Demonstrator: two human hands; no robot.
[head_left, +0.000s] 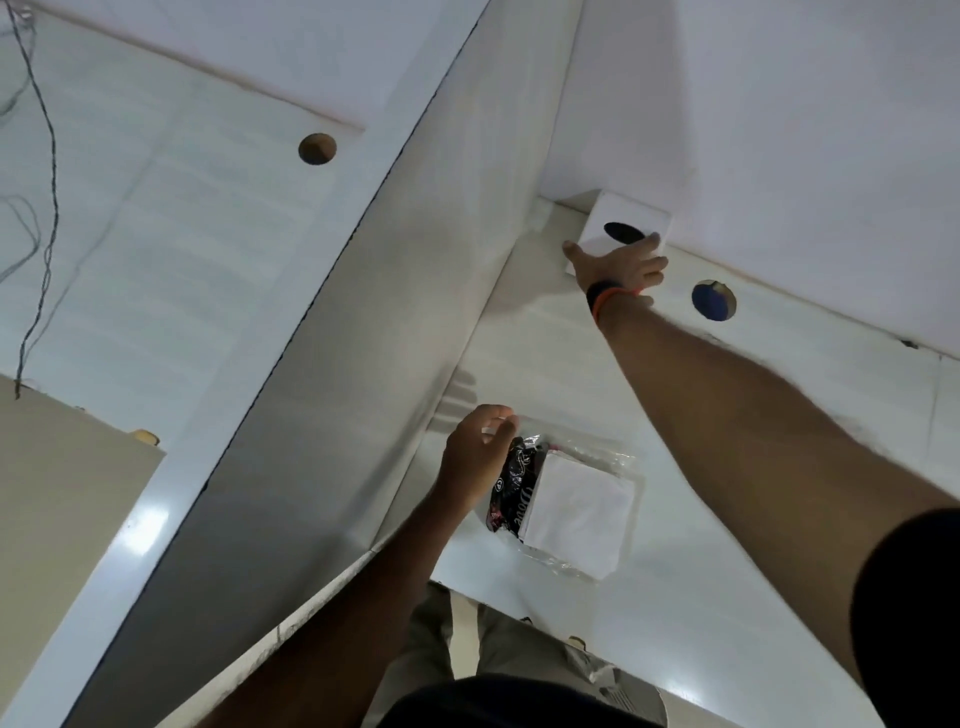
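A white partition (363, 312) is set across the desk (701, 597), a blue-plugged hole (714, 300) is cut far right, and another hole (317, 148) and wires (49, 208) are seen far left.

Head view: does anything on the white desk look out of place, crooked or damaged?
The round hole in the desk, near the right hand gripping the white box, holds something blue, while the second hole beyond the partition is open. The clear bag that the left hand pinches is wrinkled. No spill or damage shows.
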